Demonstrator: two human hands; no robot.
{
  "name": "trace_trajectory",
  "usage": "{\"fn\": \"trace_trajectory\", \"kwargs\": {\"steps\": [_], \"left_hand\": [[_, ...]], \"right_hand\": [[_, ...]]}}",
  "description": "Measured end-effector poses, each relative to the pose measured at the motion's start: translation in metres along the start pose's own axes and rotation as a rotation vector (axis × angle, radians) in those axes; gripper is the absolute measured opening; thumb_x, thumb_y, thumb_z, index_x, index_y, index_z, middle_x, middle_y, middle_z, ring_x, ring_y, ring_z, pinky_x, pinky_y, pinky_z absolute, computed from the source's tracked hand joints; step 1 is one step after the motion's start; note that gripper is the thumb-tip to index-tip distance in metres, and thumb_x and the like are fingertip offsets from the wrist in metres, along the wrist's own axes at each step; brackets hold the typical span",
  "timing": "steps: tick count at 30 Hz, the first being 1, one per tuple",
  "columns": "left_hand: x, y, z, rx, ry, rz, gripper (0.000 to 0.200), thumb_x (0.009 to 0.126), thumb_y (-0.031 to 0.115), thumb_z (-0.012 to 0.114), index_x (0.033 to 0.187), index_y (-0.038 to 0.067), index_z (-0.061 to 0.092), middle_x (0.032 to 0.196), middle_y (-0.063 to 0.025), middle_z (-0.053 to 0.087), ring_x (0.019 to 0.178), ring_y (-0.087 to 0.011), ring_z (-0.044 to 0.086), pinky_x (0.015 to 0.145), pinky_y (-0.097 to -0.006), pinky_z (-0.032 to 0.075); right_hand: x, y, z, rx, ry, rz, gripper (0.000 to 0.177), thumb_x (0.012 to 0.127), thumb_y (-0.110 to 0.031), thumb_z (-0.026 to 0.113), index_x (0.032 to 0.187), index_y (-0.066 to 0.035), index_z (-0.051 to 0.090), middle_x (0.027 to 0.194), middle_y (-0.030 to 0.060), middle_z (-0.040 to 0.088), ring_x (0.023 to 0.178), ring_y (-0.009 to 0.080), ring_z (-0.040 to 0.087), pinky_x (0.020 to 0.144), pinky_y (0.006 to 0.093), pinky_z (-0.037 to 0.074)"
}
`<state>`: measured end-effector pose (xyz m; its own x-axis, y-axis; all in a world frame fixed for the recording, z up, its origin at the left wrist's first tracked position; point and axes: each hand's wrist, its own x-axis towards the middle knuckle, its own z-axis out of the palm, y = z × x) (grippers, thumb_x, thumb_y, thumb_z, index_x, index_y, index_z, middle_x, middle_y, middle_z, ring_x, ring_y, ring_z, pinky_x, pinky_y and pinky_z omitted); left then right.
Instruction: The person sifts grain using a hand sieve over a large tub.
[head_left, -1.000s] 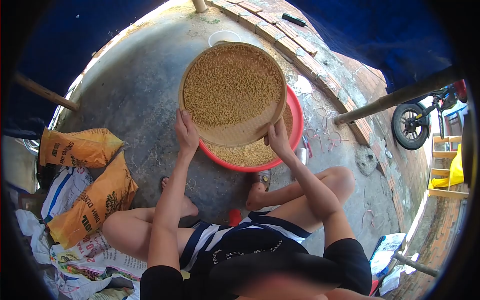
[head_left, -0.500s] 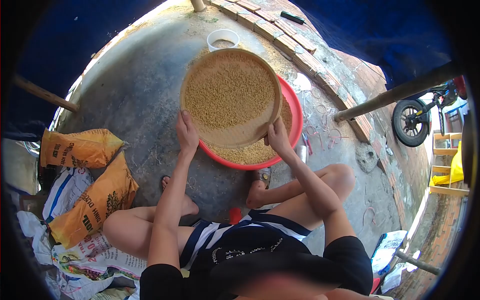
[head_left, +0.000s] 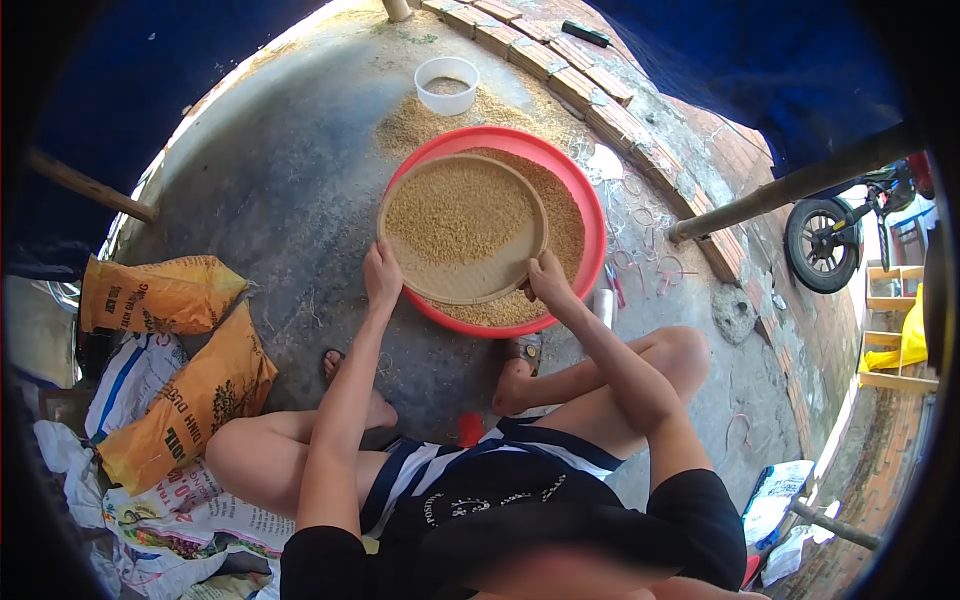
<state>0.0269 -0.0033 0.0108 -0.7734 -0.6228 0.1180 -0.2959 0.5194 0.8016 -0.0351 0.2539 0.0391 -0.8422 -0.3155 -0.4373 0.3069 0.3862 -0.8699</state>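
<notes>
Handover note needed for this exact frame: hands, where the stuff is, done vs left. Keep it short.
Left hand: grips the near-left rim of the round woven bamboo tray.
Right hand: grips its near-right rim.
Tray is low over the red plastic basin, grain heaped toward its far side.
Done: grain already lies in the basin; more is scattered on the concrete floor by a white cup.
Left: the grain in the tray.

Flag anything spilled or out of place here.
Loose yellow-brown grain lies scattered on the grey concrete floor beyond the round red plastic basin, beside the small white cup. Nothing else stands out.
</notes>
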Motion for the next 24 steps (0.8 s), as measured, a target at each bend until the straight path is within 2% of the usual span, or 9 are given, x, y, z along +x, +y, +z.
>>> {"fn": "trace_trajectory", "kwargs": {"steps": [2,3,7,10,12,16,19,21,24], "left_hand": [[-0.003,0.057,-0.030,-0.202,0.069,0.106,0.039,0.088,0.027,0.030,0.086,-0.007,0.050,0.078,-0.0255,0.054,0.075,-0.0399,0.052,0.065,-0.0428,0.038],[-0.004,0.071,-0.036,-0.403,0.133,0.209,0.038,0.088,0.026,0.030,0.086,-0.007,0.049,0.078,-0.0243,0.054,0.073,-0.0390,0.052,0.064,-0.0420,0.038],[0.006,0.049,-0.030,-0.336,0.201,0.308,0.037,0.088,0.027,0.030,0.090,-0.006,0.047,0.079,-0.0221,0.054,0.070,-0.0370,0.052,0.064,-0.0406,0.038],[0.005,0.000,0.003,-0.132,0.061,0.116,0.040,0.088,0.029,0.031,0.091,-0.006,0.049,0.080,-0.0236,0.055,0.075,-0.0374,0.053,0.066,-0.0405,0.038],[-0.001,-0.023,0.020,-0.091,-0.096,-0.183,0.043,0.087,0.031,0.031,0.090,-0.007,0.052,0.083,-0.0258,0.055,0.081,-0.0383,0.053,0.068,-0.0405,0.039],[-0.006,-0.026,0.018,-0.098,-0.192,-0.268,0.046,0.086,0.033,0.031,0.087,-0.008,0.054,0.085,-0.0272,0.055,0.086,-0.0383,0.053,0.069,-0.0405,0.039],[-0.002,0.026,-0.012,-0.031,-0.018,-0.058,0.044,0.087,0.030,0.031,0.087,-0.008,0.052,0.080,-0.0253,0.055,0.079,-0.0378,0.054,0.065,-0.0413,0.039],[-0.001,0.065,-0.034,-0.282,0.192,0.215,0.040,0.088,0.027,0.030,0.086,-0.008,0.049,0.074,-0.0233,0.054,0.071,-0.0386,0.052,0.061,-0.0424,0.036],[0.002,0.073,-0.039,-0.387,0.169,0.281,0.037,0.089,0.024,0.029,0.086,-0.008,0.047,0.070,-0.0222,0.052,0.066,-0.0398,0.049,0.058,-0.0427,0.034]], "right_hand": [[-0.008,-0.020,-0.003,0.086,0.127,-0.332,0.018,0.082,-0.008,0.033,0.093,0.005,0.038,0.056,0.0099,0.048,0.037,0.0145,0.045,0.034,0.0264,0.038],[-0.018,-0.035,-0.004,0.065,0.147,-0.369,0.022,0.082,-0.007,0.033,0.102,0.001,0.032,0.059,0.0099,0.048,0.038,0.0139,0.046,0.035,0.0260,0.038],[-0.012,-0.031,-0.003,0.066,0.150,-0.432,0.023,0.083,-0.008,0.033,0.104,0.002,0.031,0.060,0.0101,0.048,0.039,0.0139,0.046,0.035,0.0260,0.039],[0.007,-0.003,0.000,0.088,0.112,-0.295,0.021,0.082,-0.009,0.033,0.097,0.005,0.038,0.057,0.0100,0.048,0.038,0.0142,0.046,0.034,0.0269,0.039],[0.008,0.005,-0.004,-0.025,0.002,0.006,0.018,0.084,-0.010,0.031,0.081,0.002,0.044,0.051,0.0073,0.047,0.035,0.0133,0.043,0.032,0.0257,0.034],[0.004,0.008,-0.006,0.026,-0.035,0.111,0.023,0.083,-0.012,0.032,0.070,0.001,0.046,0.047,0.0070,0.046,0.034,0.0135,0.043,0.032,0.0264,0.034],[-0.003,-0.013,-0.007,0.034,-0.026,-0.055,0.018,0.084,-0.011,0.032,0.079,0.002,0.044,0.051,0.0067,0.047,0.035,0.0128,0.043,0.033,0.0253,0.034],[-0.020,-0.038,-0.006,0.092,0.201,-0.413,0.021,0.082,-0.010,0.034,0.096,0.005,0.039,0.056,0.0090,0.048,0.037,0.0141,0.045,0.033,0.0265,0.037],[-0.013,-0.035,-0.007,0.115,0.172,-0.461,0.024,0.083,-0.009,0.034,0.103,0.002,0.032,0.058,0.0089,0.048,0.037,0.0141,0.045,0.033,0.0260,0.037]]}}
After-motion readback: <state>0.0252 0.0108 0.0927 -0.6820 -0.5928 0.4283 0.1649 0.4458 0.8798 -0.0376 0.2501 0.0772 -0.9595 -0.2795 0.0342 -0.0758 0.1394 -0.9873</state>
